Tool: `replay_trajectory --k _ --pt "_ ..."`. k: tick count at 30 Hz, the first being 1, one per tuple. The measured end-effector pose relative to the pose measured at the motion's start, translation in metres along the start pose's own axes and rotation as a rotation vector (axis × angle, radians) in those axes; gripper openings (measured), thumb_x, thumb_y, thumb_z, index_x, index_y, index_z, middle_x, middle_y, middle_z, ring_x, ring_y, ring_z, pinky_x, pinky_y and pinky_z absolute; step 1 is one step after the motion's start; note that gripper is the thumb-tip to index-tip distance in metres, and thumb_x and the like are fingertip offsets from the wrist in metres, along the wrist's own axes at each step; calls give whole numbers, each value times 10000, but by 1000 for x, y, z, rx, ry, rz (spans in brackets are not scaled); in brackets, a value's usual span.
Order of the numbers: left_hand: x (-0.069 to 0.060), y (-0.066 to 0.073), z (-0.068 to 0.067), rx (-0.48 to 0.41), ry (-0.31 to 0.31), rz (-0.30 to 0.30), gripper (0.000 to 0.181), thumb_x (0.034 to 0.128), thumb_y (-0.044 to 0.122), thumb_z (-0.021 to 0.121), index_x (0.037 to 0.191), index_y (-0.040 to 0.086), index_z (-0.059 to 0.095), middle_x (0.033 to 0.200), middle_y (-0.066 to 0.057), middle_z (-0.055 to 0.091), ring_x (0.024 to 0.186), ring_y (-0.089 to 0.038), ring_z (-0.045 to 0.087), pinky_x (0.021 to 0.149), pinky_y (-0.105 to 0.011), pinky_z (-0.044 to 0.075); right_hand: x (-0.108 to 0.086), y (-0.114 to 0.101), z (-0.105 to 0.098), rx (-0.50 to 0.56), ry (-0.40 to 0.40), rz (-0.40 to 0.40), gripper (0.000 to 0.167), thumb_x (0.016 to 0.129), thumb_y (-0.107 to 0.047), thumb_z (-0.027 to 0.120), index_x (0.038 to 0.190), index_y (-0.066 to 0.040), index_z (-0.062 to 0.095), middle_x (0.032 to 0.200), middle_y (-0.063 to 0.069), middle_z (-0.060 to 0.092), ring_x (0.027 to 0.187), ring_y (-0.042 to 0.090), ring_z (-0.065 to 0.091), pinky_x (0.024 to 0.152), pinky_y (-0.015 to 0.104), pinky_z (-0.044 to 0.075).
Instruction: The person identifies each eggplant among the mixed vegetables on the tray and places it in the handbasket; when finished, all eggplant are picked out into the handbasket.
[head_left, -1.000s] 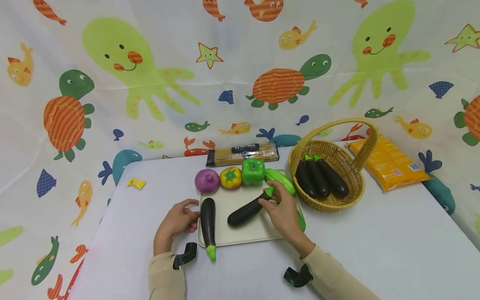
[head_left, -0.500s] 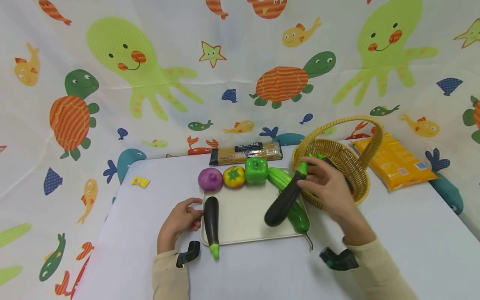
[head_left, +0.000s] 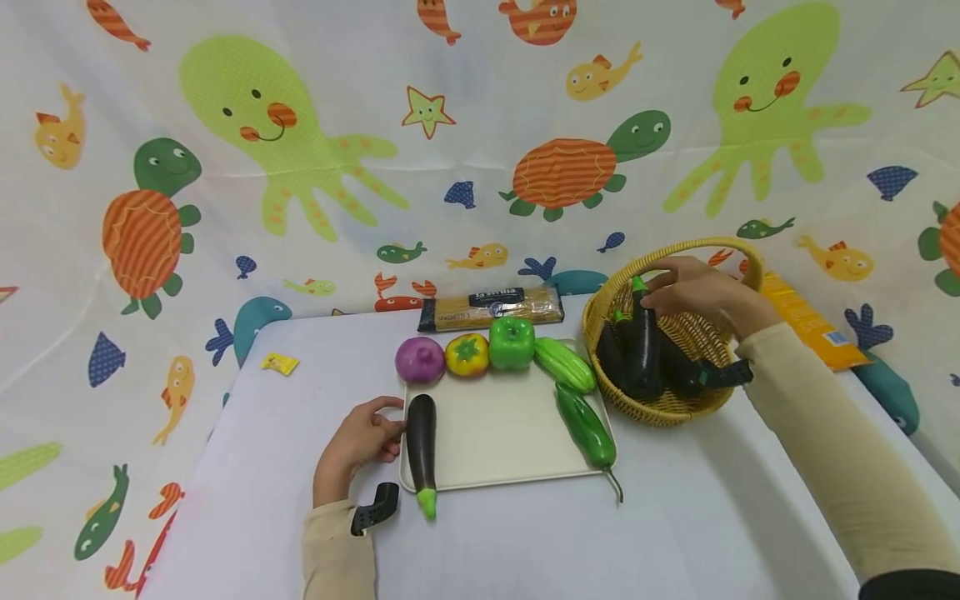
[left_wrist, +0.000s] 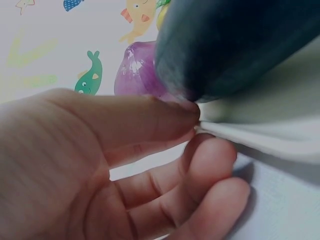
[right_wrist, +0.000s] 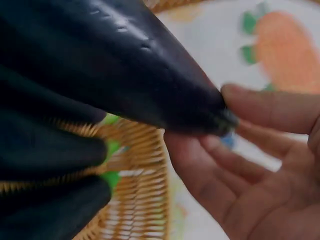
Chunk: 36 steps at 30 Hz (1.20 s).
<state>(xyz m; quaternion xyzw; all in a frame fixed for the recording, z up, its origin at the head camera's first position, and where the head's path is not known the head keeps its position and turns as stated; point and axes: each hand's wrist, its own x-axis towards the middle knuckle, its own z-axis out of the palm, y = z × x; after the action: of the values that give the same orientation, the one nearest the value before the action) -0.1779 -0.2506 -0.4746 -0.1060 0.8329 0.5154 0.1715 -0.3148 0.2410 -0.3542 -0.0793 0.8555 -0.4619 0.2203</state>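
Note:
My right hand [head_left: 697, 292] pinches an eggplant [right_wrist: 145, 65] near its green stem end. This eggplant is inside the wicker basket [head_left: 726, 379], with its stem end up near the handle and other eggplants [right_wrist: 45, 155] beside it. At the tray's left edge, my left hand [head_left: 363, 442] pinches the rim of the cream tray [left_wrist: 250, 137] between thumb and fingers. Close by that hand, another eggplant [head_left: 422, 446] lies along the tray's left side, its green stem hanging past the front rim.
Along the tray's back sit a purple onion [head_left: 420, 360], a yellow-red pepper [head_left: 467, 356] and a green bell pepper [head_left: 512, 343]. Two long green vegetables [head_left: 585, 425] line its right side. A spaghetti pack [head_left: 491, 308], a yellow packet [head_left: 280, 363] and an orange bag [head_left: 813, 325] lie around.
My right hand has lifted the eggplant off the tray and carried it right and back into the basket. The left hand has stayed at the tray's edge.

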Motion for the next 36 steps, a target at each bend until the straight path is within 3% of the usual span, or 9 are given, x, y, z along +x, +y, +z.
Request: replay_trajectory --k 4,8,15,21,36 --pt "0 0 2 -3 -3 -7 397 973 -3 604 1367 1 553 781 -108 600 571 -143 574 545 -273 542 25 7 -5 -32 -165 7 700 1003 -79 630 1564 71 241 1548 391 288 1309 485 506 1026 514 497" --pt "0 0 3 -1 -2 -3 398 968 -5 613 1363 1 557 768 -103 602 563 -140 572 543 -272 545 37 14 -6 -50 -248 11 708 996 -65 625 1544 130 221 1552 399 262 1350 498 455 1032 519 493" --pt "-1 1 2 10 3 6 391 969 -3 608 1356 -5 560 756 -99 598 560 -139 567 541 -266 535 45 19 -2 -72 -263 5 609 976 -45 624 1491 129 350 1457 363 398 1258 399 536 1030 532 493" --pt "-1 0 1 12 3 1 392 968 -8 600 1357 -1 559 755 -97 592 562 -140 563 545 -264 532 52 24 2 -64 -289 30 643 1011 -32 579 1529 143 241 1482 376 382 1299 391 512 1058 543 464" --pt "-1 2 0 7 4 -6 399 968 -6 603 1364 4 557 764 -98 593 564 -141 562 546 -265 531 59 22 13 -99 -286 47 622 1006 -18 580 1525 131 270 1486 418 354 1350 514 440 1021 555 492"
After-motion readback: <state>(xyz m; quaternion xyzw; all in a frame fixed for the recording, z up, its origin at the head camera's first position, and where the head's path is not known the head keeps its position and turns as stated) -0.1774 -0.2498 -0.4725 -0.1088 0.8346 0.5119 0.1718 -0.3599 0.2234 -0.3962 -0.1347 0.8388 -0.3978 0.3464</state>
